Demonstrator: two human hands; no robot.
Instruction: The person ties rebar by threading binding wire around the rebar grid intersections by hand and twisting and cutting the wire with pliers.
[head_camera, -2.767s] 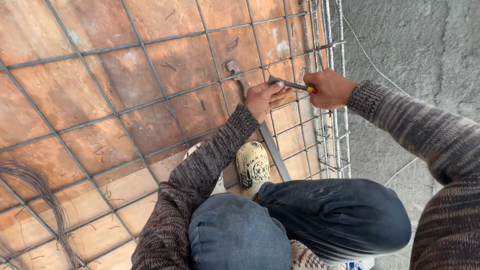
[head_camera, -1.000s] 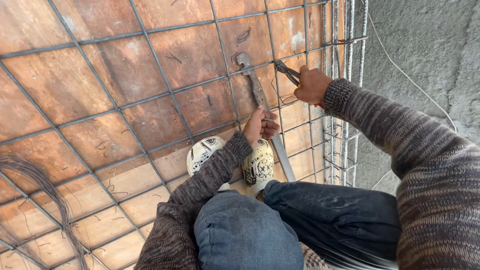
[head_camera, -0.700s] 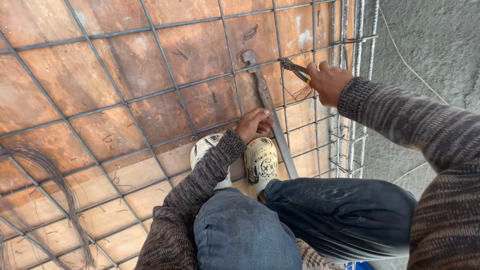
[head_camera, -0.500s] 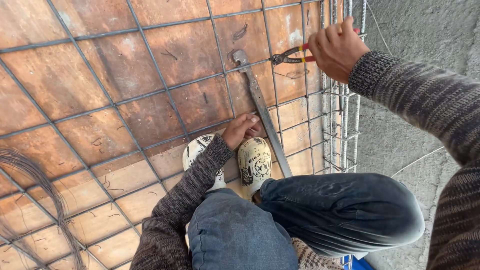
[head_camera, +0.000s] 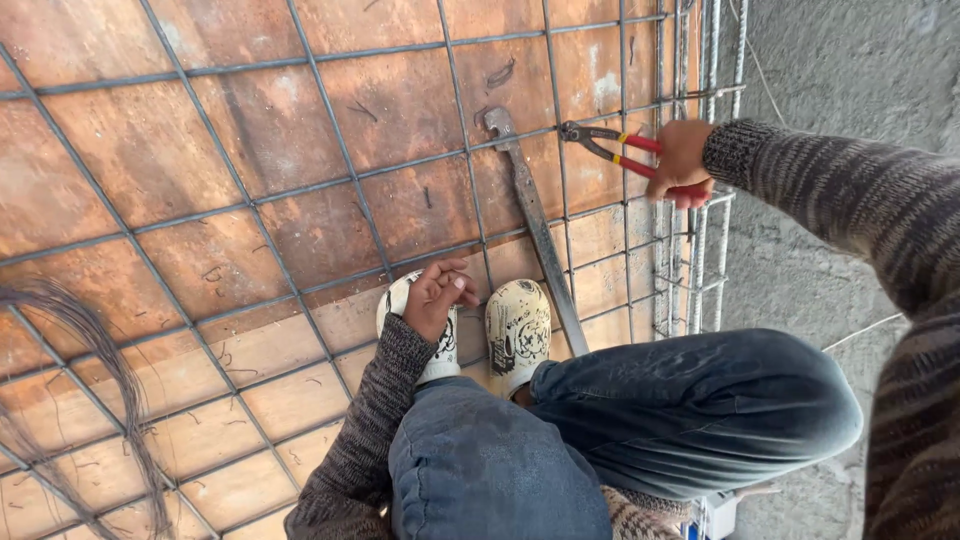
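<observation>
Head view showed the left hand (head_camera: 435, 297) loosely curled, empty, above a white shoe (head_camera: 418, 330). Beyond lay a long metal bar (head_camera: 538, 225) across open mesh (head_camera: 300, 180). Farthest, the right hand (head_camera: 682, 165) clenched red pliers (head_camera: 612, 146) beside the wall-side cage (head_camera: 700, 250).

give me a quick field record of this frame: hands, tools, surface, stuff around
left hand: left hand empty, fingers curled, resting over the left shoe
right hand: right hand gripping red-handled pliers, jaws pointing left above the mesh
long tool: flat metal bar lying on the mesh, hooked end away from the person
surface: rebar mesh over reddish-brown formwork panels
posture: squatting, knees in blue jeans, right shoe beside the bar
left edge: bundle of tie wire
right edge: grey concrete wall
</observation>
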